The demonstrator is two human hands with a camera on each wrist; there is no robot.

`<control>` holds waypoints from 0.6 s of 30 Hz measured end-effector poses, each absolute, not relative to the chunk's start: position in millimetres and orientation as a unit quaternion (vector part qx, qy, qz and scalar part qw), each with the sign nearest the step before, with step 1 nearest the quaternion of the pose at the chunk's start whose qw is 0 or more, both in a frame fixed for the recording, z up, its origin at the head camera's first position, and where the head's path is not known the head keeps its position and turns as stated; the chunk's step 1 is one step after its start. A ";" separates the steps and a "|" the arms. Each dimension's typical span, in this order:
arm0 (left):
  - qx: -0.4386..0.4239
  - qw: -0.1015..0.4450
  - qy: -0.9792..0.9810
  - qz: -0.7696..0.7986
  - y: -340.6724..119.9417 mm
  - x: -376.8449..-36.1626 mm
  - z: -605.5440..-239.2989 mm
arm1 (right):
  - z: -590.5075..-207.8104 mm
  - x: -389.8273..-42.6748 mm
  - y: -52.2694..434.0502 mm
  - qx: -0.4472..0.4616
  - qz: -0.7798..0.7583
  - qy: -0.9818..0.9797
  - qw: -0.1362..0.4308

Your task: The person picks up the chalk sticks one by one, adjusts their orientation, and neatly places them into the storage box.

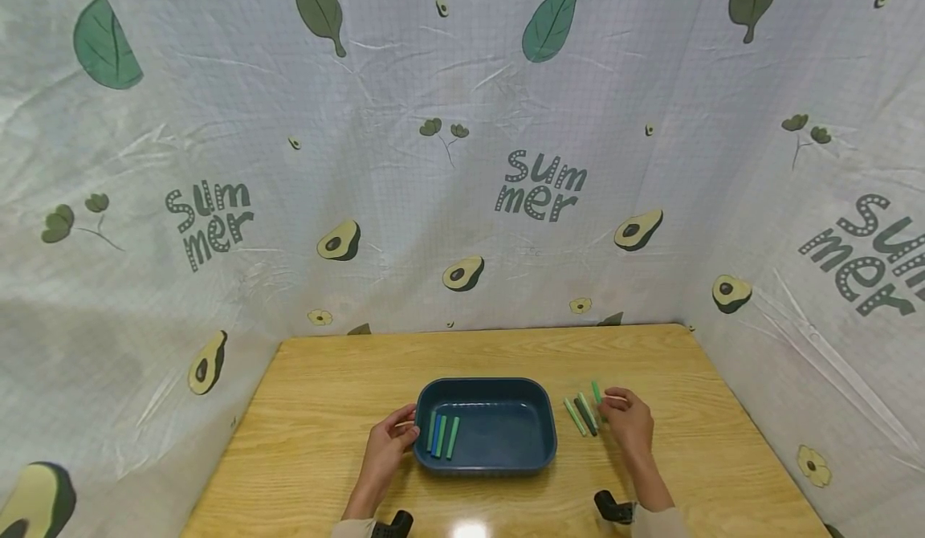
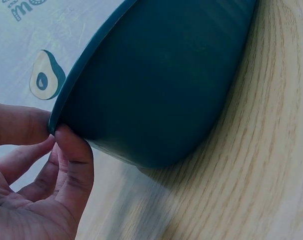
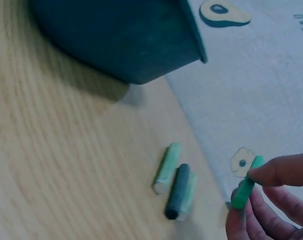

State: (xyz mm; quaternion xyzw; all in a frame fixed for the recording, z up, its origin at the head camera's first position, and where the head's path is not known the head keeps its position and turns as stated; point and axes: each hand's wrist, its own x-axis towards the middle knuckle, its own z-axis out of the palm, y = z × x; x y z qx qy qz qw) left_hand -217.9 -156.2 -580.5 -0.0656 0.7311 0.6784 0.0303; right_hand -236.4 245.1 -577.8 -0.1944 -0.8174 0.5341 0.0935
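The word "Summer" is running in grey dotted letters, split over two lines, across the white gridded backdrop cloth (image 1: 462,160), among printed avocado halves, green leaves and small flowers. The cloth is creased and glossy, and it is wrapping around three sides of the table (image 1: 325,377), whose top is showing pale wood grain with a lamp glare at its near edge.

A dark teal tray (image 1: 535,458), rectangular with rounded corners and smooth matte plastic walls, is sitting in the middle of the table. Three short sticks (image 1: 442,435), two green and one blue, are lying side by side against its left inner wall.

The left hand (image 1: 386,446) is gripping the tray's left rim, its fingers (image 2: 74,165) curling so that thumb and forefinger are pinching the edge.

The right hand (image 1: 630,424) is hovering to the right of the tray, its fingers (image 3: 279,172) pinching a bright green stick (image 3: 244,190) just above the table. The stick is a short, round, chalky-looking cylinder. Just beside it, between hand and tray, three more sticks (image 3: 175,186) are lying on the wood: two pale green and one dark one, the dark one touching a pale neighbour.
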 end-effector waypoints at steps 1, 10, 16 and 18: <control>-0.066 0.030 0.731 0.678 -156.1 -217.9 -580.6 | -576.0 -236.2 246.1 -0.190 0.545 -0.813 0.084; -0.061 0.031 0.729 0.681 -156.1 -217.5 -580.5 | -563.9 -236.6 251.2 -0.138 0.643 -0.753 0.021; -0.059 0.032 0.729 0.681 -155.9 -216.3 -579.6 | -555.8 -236.5 250.6 -0.115 0.661 -0.741 -0.012; -0.058 0.032 0.729 0.681 -156.0 -216.0 -579.2 | -553.4 -236.7 251.1 -0.105 0.668 -0.737 -0.020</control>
